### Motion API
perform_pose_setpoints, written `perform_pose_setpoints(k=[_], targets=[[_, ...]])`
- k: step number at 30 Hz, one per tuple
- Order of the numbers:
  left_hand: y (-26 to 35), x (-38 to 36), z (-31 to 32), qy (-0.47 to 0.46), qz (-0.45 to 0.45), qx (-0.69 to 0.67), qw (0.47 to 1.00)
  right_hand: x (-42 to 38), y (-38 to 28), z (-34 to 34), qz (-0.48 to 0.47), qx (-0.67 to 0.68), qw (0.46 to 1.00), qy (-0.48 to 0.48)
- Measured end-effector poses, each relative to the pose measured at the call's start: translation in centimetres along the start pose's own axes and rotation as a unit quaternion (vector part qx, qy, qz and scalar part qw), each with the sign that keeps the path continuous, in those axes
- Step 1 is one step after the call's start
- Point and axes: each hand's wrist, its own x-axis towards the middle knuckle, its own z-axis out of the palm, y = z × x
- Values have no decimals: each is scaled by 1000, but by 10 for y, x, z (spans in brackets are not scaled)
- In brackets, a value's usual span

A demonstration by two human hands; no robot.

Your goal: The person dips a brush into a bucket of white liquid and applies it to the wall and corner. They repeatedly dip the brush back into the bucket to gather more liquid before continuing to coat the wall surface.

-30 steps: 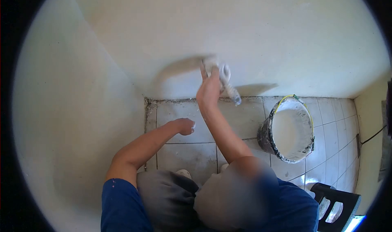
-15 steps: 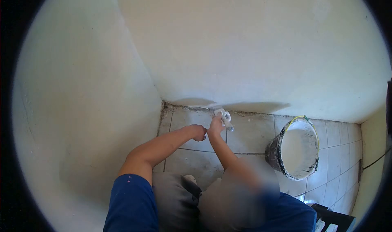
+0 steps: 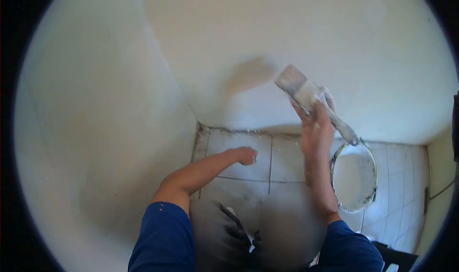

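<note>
My right hand (image 3: 317,133) is wrapped round a paintbrush (image 3: 297,84) raised in front of the wall. The brush is wide and flat, its ferrule coated in white paint, its bristles pointing up and left. Its smeared handle slants down to the right, toward the bucket. A pale, paint-covered piece shows beside the fingers. Over the floor tiles near the corner, my left hand (image 3: 245,155) is closed, with a small white spot at its fingers. Whether it holds anything is hidden.
To the right a dark bucket (image 3: 333,176) with white paint inside stands on the tiled floor (image 3: 239,190). Pale walls (image 3: 210,47) meet in a corner at left, with debris along the floor joint. A black object (image 3: 394,258) lies at the lower right.
My right hand has lifted the paintbrush from the base of the wall, up and to the right, bristles now upward. My left hand has shifted slightly right in view and stays closed.
</note>
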Motion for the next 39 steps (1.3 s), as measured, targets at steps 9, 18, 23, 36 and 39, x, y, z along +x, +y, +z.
perform_pose_setpoints(k=[9,18,23,36,39], targets=[[165,60,-50,316,279,-101,901,-60,-158,-251,23,-454,872,183],[248,69,-30,198,421,2,885,-64,-153,-351,112,-681,723,-23],[243,73,-32,203,411,16,889,-51,-108,-374,137,-634,757,-78],[133,75,-28,167,65,-191,965,-47,-136,-359,305,-48,929,204],[98,51,-46,96,91,-62,989,-48,-148,-340,216,-99,958,159]])
